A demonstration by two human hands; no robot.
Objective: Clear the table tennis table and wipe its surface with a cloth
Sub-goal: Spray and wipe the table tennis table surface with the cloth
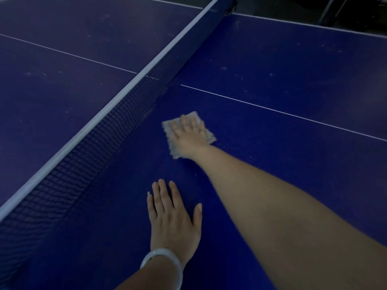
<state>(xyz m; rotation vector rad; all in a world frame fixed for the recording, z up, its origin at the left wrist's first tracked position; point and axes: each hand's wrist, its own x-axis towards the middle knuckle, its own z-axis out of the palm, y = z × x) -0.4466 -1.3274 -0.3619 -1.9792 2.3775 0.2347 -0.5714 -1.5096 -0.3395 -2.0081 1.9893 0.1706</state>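
Nearest me, the left hand lies flat with straight fingers on the blue desk, bracing, holding nothing. Farther out, my right hand presses spread fingers onto the grey cloth beside the net. I judge wiping is underway; next I'd sweep toward the speckled far half.
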